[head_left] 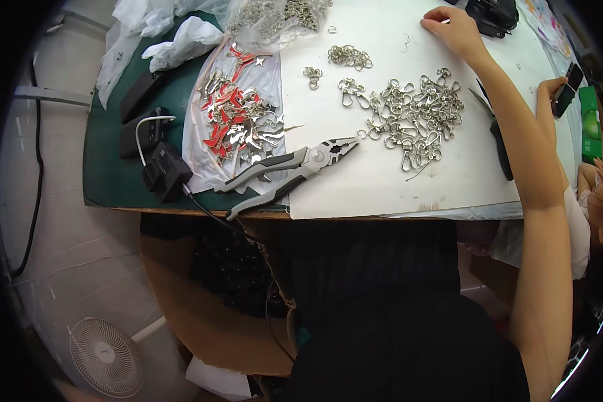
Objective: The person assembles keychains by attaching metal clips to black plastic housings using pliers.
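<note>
My right hand is over the far side of the white sheet, its fingers bent and thumb and fingertips brought together. Whatever they pinch, if anything, is too small to make out. Close by on the sheet lie thin bent wire pieces. Nearer to me is a pile of silver swivel clasps with rings, with a heap of small rings and a smaller cluster to its left. Grey-handled pliers lie with their jaws pointing at the pile. My left hand is out of the picture.
Left of the sheet, red and silver charms lie on a plastic bag. Beyond sits a clear bag of metal rings. Black adapters with cables rest at the left. Dark-handled scissors lie under my forearm; another person holds a phone.
</note>
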`<state>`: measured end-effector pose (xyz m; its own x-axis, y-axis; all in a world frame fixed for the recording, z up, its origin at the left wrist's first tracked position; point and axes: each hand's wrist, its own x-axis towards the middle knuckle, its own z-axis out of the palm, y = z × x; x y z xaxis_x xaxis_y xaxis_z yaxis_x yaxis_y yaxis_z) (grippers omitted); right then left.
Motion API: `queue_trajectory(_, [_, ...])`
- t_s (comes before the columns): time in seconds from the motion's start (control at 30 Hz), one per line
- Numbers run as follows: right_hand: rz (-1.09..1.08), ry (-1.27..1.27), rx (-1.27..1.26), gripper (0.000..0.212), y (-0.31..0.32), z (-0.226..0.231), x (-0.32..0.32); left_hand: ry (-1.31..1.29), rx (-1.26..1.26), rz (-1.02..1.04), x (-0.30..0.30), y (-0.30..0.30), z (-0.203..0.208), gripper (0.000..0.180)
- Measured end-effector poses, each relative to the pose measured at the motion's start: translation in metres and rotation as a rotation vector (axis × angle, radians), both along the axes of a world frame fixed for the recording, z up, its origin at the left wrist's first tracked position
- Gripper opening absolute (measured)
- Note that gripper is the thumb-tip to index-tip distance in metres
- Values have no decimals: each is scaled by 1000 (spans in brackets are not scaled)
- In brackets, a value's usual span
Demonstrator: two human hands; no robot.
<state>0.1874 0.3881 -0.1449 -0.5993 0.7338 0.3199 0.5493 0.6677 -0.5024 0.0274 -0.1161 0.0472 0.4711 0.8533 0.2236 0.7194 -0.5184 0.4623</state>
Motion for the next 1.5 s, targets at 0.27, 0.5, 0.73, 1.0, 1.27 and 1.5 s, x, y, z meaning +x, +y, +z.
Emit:
queue_trajectory(0.27, [89,208,-520,11,-47,37,1,-173,-126,-703,-13,67,49,16])
queue_trajectory(0.5, [276,290,-578,13,-121,63,29,-654,-387,315,-18,156,-62,24])
queue_trajectory(0.73, [403,372,-616,8,-148,59,29,-26,-97,815,-3,220,-151,22])
queue_trajectory(1.0, [511,313,-679,9,-157,52,36,13,-228,687,-17,232,-140,15])
queue_trajectory(1.27, [503,383,-725,10,-158,52,37,-718,-566,759,-29,226,-128,10])
queue_trajectory(1.5, [384,462,-979,14,-161,52,36,-679,-663,780,-12,224,-115,21])
